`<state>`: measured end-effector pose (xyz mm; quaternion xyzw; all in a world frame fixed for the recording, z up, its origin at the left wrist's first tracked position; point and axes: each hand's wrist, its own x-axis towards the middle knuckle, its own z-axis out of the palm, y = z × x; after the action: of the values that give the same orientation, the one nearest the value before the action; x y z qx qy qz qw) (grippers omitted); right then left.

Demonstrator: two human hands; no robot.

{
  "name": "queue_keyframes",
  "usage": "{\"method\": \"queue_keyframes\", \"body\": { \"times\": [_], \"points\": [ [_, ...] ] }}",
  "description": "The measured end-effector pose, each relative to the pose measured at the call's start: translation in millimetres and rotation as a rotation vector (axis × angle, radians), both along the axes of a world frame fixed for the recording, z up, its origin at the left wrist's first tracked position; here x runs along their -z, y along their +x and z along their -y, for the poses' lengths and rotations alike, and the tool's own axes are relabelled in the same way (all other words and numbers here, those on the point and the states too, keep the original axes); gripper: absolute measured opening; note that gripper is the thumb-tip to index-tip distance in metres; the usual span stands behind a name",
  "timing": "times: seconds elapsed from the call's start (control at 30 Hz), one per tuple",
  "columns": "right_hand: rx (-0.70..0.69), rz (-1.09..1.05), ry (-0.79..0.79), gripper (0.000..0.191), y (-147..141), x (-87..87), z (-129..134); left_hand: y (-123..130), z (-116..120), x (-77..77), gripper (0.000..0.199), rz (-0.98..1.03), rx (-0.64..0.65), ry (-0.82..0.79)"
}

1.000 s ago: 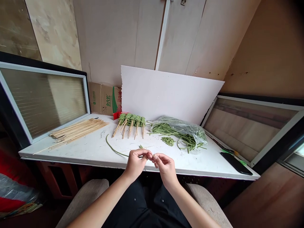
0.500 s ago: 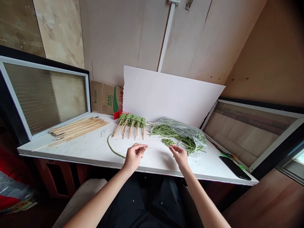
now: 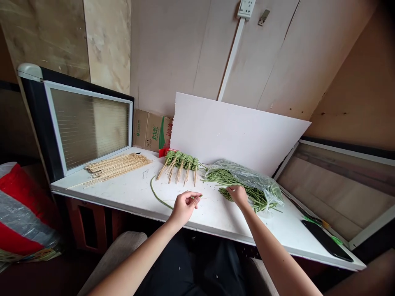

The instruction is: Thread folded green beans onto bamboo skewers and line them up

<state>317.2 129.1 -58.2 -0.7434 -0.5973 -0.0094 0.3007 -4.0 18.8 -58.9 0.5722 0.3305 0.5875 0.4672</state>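
Observation:
My left hand [image 3: 185, 209] is closed above the front of the table, pinching a thin bamboo skewer [image 3: 202, 199] that carries a short green bean piece at the fingertips. My right hand [image 3: 238, 195] has reached the small pile of cut bean pieces [image 3: 225, 194]; its fingers are pinched together at the pile's edge, and what lies between them is hidden. One long green bean [image 3: 156, 196] curves across the table left of my left hand. Behind it sits a stack of skewered beans [image 3: 185, 159], sticks facing me. Long beans [image 3: 222, 176] spill from a clear plastic bag [image 3: 247, 172].
Loose bamboo skewers [image 3: 119, 166] lie at the left of the white table [image 3: 135, 201]. A black phone [image 3: 327, 240] rests near the right edge. A cardboard box [image 3: 149, 129] and a white board [image 3: 234, 127] stand at the back.
My right hand has moved away from my left and onto the pile of cut pieces. The left keeps its pinch. The view has shifted, so the table sits further right and slightly lower.

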Motion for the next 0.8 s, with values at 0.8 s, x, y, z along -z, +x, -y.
{"method": "queue_keyframes", "body": {
  "times": [0.8],
  "points": [
    [-0.901,-0.398,0.218,0.022,-103,-35.7,130,4,5,8.5,0.036,-0.114,0.216,-0.036]
  ]
}}
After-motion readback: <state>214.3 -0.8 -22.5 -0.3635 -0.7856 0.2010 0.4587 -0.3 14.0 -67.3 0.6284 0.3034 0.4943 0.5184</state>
